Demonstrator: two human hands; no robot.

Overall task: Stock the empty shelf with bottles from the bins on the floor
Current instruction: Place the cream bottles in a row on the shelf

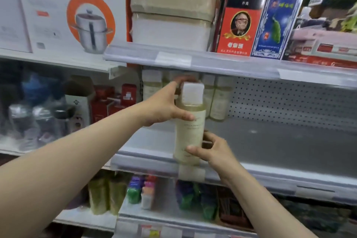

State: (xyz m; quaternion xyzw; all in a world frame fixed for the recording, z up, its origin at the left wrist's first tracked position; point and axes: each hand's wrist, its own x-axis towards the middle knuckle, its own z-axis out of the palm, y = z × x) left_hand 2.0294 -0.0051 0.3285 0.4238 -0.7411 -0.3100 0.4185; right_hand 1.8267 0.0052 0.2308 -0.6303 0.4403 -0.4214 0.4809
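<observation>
Fingers (183, 117) of the left hand (164, 106) are clamping the bottle (190, 135) under its cap, the right hand (214, 149) is pinching its base, and the placing is probably needing an upright push onto the shelf (270, 141) beyond them.

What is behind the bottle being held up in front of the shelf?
Matching white-capped bottles stand in a row at the back of the shelf, before the perforated panel. The held bottle and the left hand cover the row's middle, so the count cannot be told.

Shelf (280, 141) open rightward; bottles (218, 100) crowd its back-left.
</observation>
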